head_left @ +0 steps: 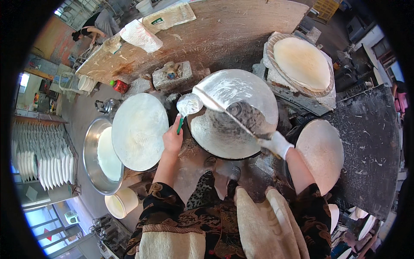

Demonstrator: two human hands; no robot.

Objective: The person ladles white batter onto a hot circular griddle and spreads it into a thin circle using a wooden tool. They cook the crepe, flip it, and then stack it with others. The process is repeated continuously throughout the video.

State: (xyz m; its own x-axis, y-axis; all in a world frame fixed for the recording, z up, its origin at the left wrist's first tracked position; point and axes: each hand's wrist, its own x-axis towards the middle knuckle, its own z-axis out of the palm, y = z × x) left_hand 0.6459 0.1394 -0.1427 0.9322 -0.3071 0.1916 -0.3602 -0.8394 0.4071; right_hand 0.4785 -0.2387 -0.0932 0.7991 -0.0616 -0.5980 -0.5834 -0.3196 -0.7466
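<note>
In front of me lies a large round griddle (215,136), coated with a thin white film around a darker patch. My left hand (173,139) is closed around the green handle of a ladle (189,104), whose whitened bowl hangs at the griddle's left edge. A white work glove covers my right hand (278,144), which grips a long-handled spreader (239,122). Its pale head rests over the upper left of the griddle. Left of the griddle is a second round plate (140,131), whitish all over. It overlaps a steel basin (89,151) holding white batter (108,155).
Large thin pancakes (301,62) lie on a round woven tray at back right. Another round pale plate (320,151) stands beside a dark tabletop (366,142). A board (207,36) closes off the back. A cream bucket (121,203) is at lower left; another person (97,28) bends over far left.
</note>
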